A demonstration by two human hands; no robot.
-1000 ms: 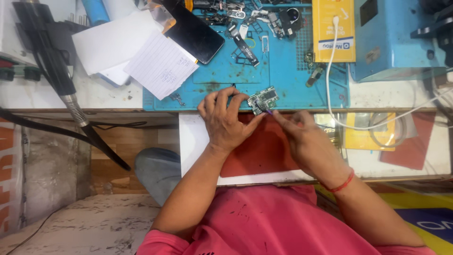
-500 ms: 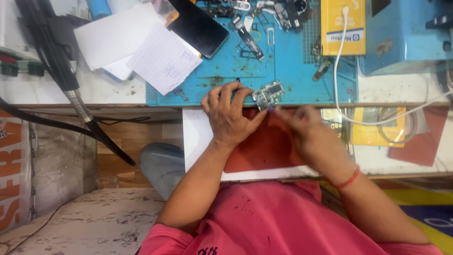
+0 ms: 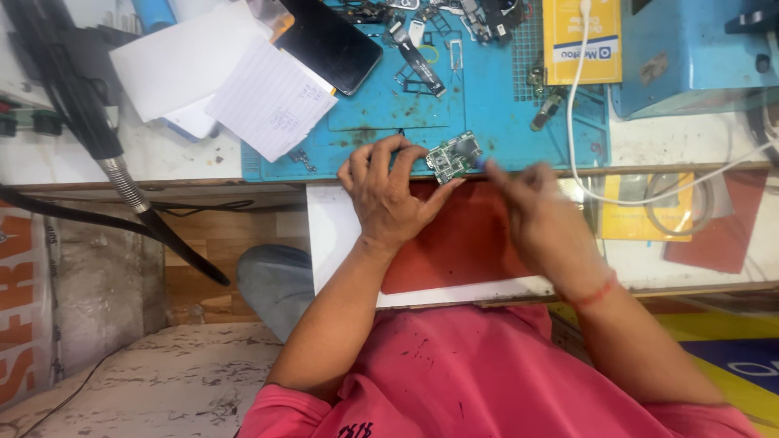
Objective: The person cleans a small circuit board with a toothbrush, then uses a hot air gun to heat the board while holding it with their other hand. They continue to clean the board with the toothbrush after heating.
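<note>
Small green circuit board (image 3: 451, 156) — tilted, mat-edge

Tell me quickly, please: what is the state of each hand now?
Left hand: closed on the small green circuit board, fingertips at its edge.
Right hand: blurred; fingers pinched at the board, what it holds cannot be told.

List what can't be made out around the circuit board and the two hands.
Head view only:
- Right hand: motion-blurred; whatever its fingertips hold is unclear.
- Circuit board: components too small to identify; near edge covered by left hand.
- Blue machine: cut off by the top-right edge.
</note>
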